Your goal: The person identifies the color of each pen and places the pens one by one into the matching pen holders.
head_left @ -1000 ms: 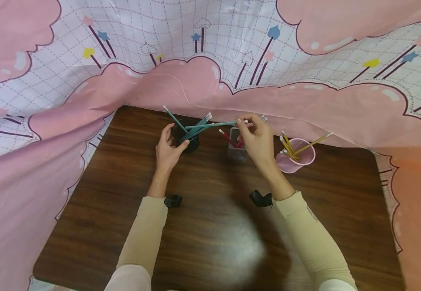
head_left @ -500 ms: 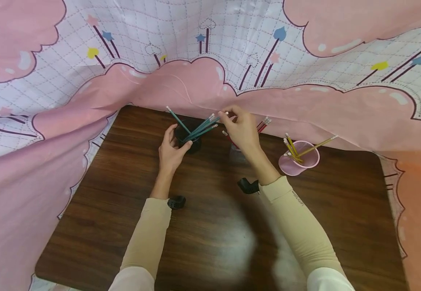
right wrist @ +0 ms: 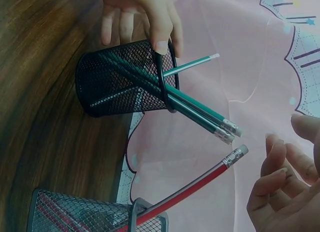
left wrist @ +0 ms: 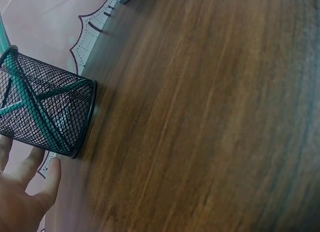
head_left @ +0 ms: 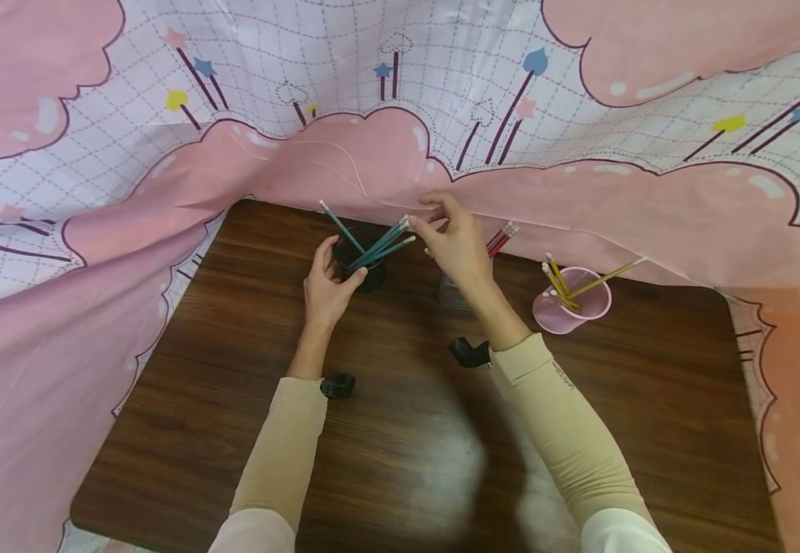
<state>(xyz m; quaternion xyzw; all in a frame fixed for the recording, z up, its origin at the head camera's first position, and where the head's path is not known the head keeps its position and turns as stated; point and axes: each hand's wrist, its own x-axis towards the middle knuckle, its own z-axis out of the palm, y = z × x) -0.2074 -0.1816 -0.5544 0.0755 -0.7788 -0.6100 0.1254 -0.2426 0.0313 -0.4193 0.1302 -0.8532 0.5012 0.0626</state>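
My left hand [head_left: 328, 288] holds the black mesh pencil cup [right wrist: 125, 82] at the back left, its thumb on the rim and its other fingers around the far side. Several green pencils [head_left: 381, 250] with white erasers lean out of this cup, most towards the right. My right hand [head_left: 461, 242] hovers just right of their eraser ends. In the right wrist view its fingers are loosely bent, with nothing between them. Below that hand stands a grey mesh holder [right wrist: 85, 214] with red pencils [right wrist: 187, 192], partly hidden by the hand in the head view.
Right of the grey holder, a pink cup [head_left: 557, 319] contains several yellow pencils [head_left: 602, 278]. All three containers stand near the back edge of the dark wooden table [head_left: 386, 430]. A pink and white patterned cloth [head_left: 331, 165] hangs right behind them.
My right hand has carried a green pencil left to the black cup and let it go among the others. The left hand has kept its hold on the cup.
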